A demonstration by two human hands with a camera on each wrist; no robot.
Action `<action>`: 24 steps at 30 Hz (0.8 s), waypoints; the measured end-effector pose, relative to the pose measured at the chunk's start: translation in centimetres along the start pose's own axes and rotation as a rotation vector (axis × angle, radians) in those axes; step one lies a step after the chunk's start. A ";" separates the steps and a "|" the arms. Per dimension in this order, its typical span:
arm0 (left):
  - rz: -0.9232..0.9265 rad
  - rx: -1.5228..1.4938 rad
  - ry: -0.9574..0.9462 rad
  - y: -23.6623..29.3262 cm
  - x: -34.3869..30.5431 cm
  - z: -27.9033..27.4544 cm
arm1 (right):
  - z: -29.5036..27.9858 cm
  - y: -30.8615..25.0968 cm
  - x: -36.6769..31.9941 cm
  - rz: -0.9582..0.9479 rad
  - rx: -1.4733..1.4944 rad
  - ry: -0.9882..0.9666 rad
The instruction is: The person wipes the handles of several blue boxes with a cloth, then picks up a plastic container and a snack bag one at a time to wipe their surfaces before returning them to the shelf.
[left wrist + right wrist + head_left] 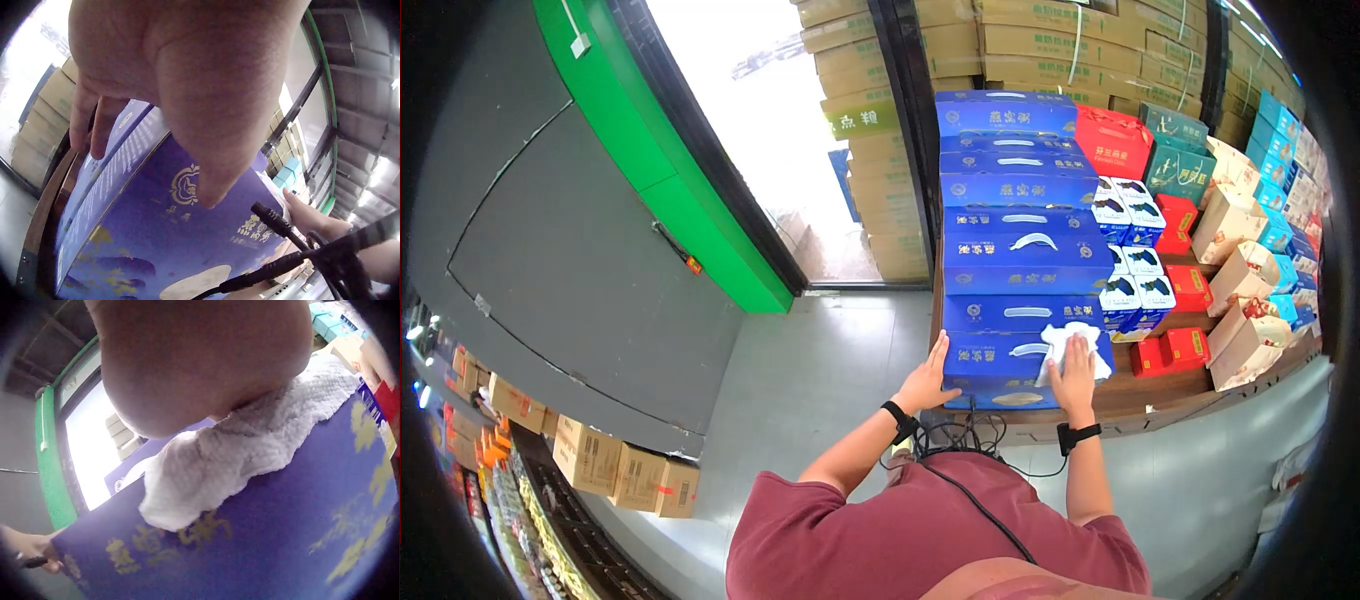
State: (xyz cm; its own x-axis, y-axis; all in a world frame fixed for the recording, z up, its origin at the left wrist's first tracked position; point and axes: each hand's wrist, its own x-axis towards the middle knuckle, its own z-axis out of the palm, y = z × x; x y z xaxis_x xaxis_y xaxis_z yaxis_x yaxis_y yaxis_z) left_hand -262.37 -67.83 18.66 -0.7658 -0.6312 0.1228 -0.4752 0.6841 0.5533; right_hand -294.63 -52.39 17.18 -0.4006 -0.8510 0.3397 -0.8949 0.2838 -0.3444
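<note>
Head view: the right hand (pixel 1078 372) lies flat on a white cloth (pixel 1057 340), fingers straight and together, pressing it onto the top of the nearest blue box (pixel 990 368). Nothing is pinched; the cloth is held by downward pressure alone. The left hand (pixel 927 380) rests open against the left edge of that box, fingers straight, steadying it. Behind the box more blue boxes (pixel 1015 250) are stacked; to its right sit red boxes (pixel 1170 352). The box stands at the front edge of a wooden platform (pixel 1145 398).

Risks, as I judge them: an unpinched cloth could bunch or slip from under the palm, and a hard pull toward the body could slide the box off the front edge if the left hand lifts.
</note>
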 end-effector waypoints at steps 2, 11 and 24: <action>0.001 0.011 -0.004 -0.1 0.1 0.1 | -0.1 1.5 0.5 0.083 -0.031 0.043; 0.015 -0.008 0.015 -0.5 1.1 -0.3 | 1.5 -2.3 4.4 0.054 0.072 -0.143; 0.015 -0.024 0.036 -1.6 1.1 0.7 | 3.8 -16.0 1.3 -0.467 0.149 -0.259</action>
State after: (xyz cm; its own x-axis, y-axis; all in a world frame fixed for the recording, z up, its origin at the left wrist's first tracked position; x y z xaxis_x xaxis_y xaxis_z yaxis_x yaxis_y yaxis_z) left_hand -262.72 -69.36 17.37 -0.7567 -0.6337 0.1607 -0.4525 0.6851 0.5709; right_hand -280.15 -59.72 19.83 0.1099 -0.9576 0.2662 -0.9208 -0.1989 -0.3354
